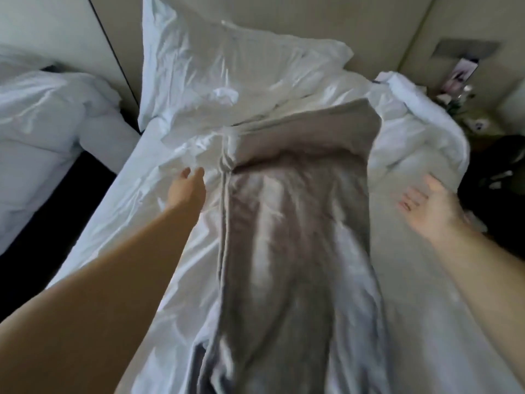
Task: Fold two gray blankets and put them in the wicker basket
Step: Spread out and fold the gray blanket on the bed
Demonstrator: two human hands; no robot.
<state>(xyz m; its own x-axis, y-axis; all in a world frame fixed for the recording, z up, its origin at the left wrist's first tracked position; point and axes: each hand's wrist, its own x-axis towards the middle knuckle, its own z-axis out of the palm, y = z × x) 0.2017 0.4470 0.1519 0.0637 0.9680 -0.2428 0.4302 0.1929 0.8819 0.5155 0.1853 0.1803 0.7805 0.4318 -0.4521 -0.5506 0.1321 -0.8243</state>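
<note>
Blanket [298, 228] I saw down middle of bed [420, 294] was plain gray-brown, paler sheen streaks along folds, no pattern. Sheet [159, 223] under it was white, bluish in creases. Pillow [227, 66] at head edge was white too. Duvet [420, 132] bunched at right edge, white. Neighbouring bed [42, 123] white. Wall [284, 12] was cream. Floor gap [56, 211] between beds black. Wall panel [466, 51] gray.

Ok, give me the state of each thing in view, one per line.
Long gray fabric blanket: folded lengthwise into a strip, lying on the bed.
Left hand: open, beside the blanket's left edge.
Right hand: open, palm up, empty.
Large white pillow: creased, propped at the bed's head.
White duvet: bunched up on the right.
</note>
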